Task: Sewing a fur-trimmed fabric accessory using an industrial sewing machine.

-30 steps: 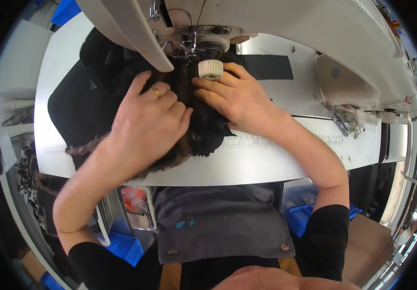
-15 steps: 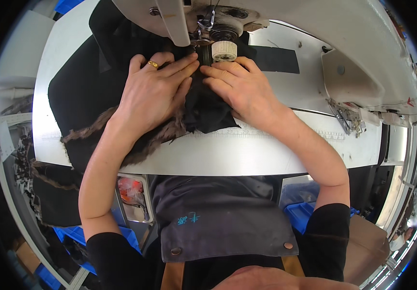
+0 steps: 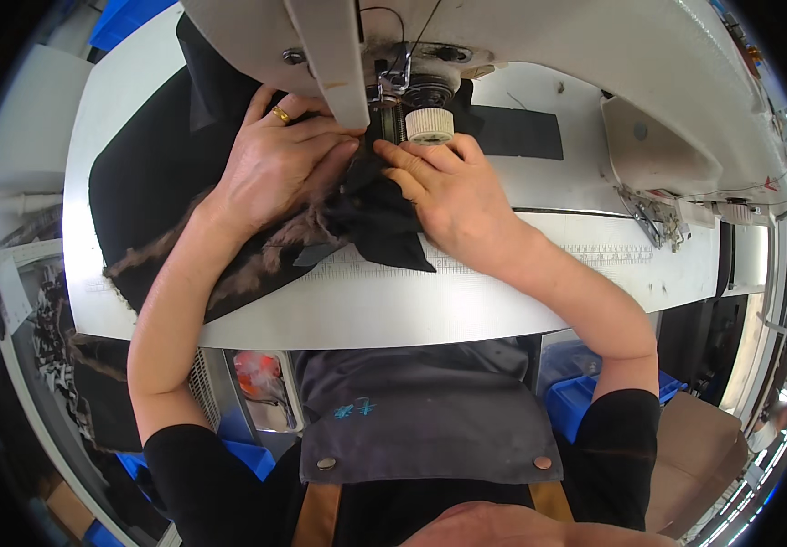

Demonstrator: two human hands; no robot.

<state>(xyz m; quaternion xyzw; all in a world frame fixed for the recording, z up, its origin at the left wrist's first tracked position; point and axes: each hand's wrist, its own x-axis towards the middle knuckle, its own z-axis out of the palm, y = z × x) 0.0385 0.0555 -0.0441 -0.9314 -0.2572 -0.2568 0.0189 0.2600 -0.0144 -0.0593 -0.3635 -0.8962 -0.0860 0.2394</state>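
Note:
A large piece of black fabric [image 3: 143, 159] with brown fur along its edges [image 3: 170, 239] lies under the head of a white sewing machine [image 3: 539, 46]. My left hand [image 3: 275, 169], a ring on one finger, is closed on the fabric left of the needle area. Its thumb and index finger are pressed together; some fingertips are hidden behind a white bar [image 3: 330, 64]. My right hand [image 3: 453, 187] grips the fabric's right side with curled fingers, just below a white ridged knob [image 3: 430, 125]; its thumb is hidden. A loose black flap [image 3: 398, 251] hangs between the hands toward me.
A ruler strip [image 3: 594, 253] runs along the white tabletop [image 3: 412, 310]. A dark rectangular piece [image 3: 521, 133] lies at the right behind my hand. Metal thread guides [image 3: 653, 228] stand farther right. Blue bins [image 3: 567, 401] and a tray with red items [image 3: 261, 383] sit below the table edge.
My left hand has drawn its fingers in, with thumb and index closer together. My right hand has shifted slightly nearer me. The fabric's fur edge and loose flap are bunched differently.

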